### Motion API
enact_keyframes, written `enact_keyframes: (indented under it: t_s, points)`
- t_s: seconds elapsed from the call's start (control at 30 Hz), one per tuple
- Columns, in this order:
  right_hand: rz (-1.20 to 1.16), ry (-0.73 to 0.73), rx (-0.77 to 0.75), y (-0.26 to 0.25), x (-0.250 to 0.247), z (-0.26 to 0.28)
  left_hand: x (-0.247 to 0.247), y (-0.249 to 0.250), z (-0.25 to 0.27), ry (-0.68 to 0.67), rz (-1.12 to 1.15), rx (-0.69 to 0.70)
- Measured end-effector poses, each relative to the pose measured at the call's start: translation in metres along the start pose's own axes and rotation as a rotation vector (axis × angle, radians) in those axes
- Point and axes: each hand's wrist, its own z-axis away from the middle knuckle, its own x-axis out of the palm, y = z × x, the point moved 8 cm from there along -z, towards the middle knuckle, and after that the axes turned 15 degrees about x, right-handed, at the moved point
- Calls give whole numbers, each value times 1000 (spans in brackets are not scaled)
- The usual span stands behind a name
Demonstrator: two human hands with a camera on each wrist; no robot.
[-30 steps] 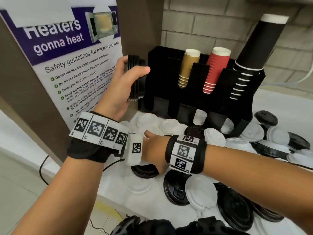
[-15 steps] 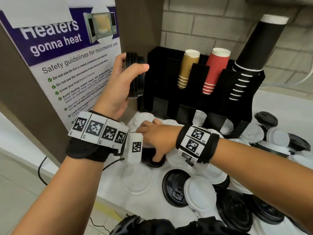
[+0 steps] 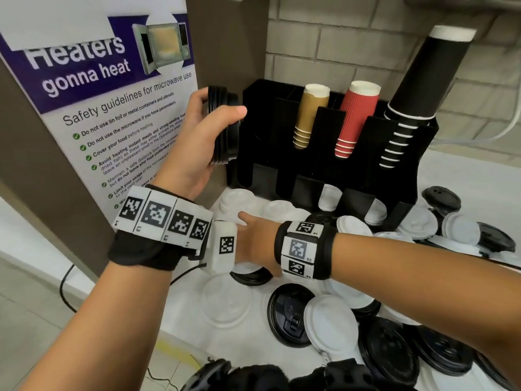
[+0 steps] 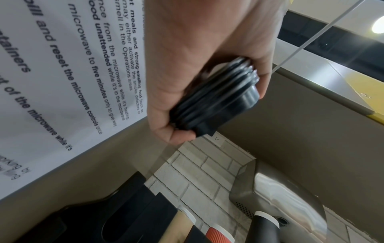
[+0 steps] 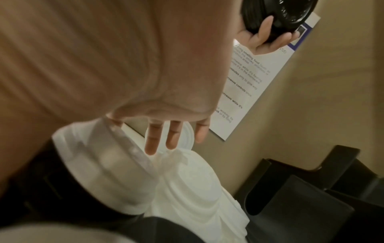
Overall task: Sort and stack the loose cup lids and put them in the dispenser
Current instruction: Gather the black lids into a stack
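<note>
My left hand (image 3: pixel 218 108) holds an on-edge stack of black lids (image 3: pixel 225 142), raised beside the left end of the black dispenser (image 3: pixel 262 131). The left wrist view shows thumb and fingers curled round that stack (image 4: pixel 218 105). My right hand (image 3: pixel 253 235) reaches left across the counter. Its fingertips are hidden behind the left wrist's camera box. In the right wrist view its fingers (image 5: pixel 162 138) are straight over white lids (image 5: pixel 187 180), holding nothing. A black lid (image 3: pixel 251 277) lies under that hand. Loose white lids (image 3: pixel 329 320) and black lids (image 3: pixel 287 311) cover the counter.
The dispenser's upper slots hold brown cups (image 3: pixel 310 114), red cups (image 3: pixel 355 119) and black cups (image 3: pixel 417 94). Its lower slots hold white lids (image 3: pixel 328 196). A microwave safety poster (image 3: pixel 112 108) hangs on the panel at the left. The counter edge (image 3: pixel 180 345) runs at the lower left.
The right hand rose toward the dispenser half a second ago with fingers curled, then came back left and down with fingers straightened. The left hand and its stack have barely moved.
</note>
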Motion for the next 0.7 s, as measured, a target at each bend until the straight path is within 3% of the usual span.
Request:
enact_keyframes:
  t_s: [0.27,0.37,0.7]
  points:
    - [-53,70,-20,7,-21,18,-4,2,3,4,-9,1]
    - [-214,183,34,29,-32,25,-6,3,2,4,-21,4]
    - [-842,317,204,88,-29,39,-3,5,-3,8,-18,41]
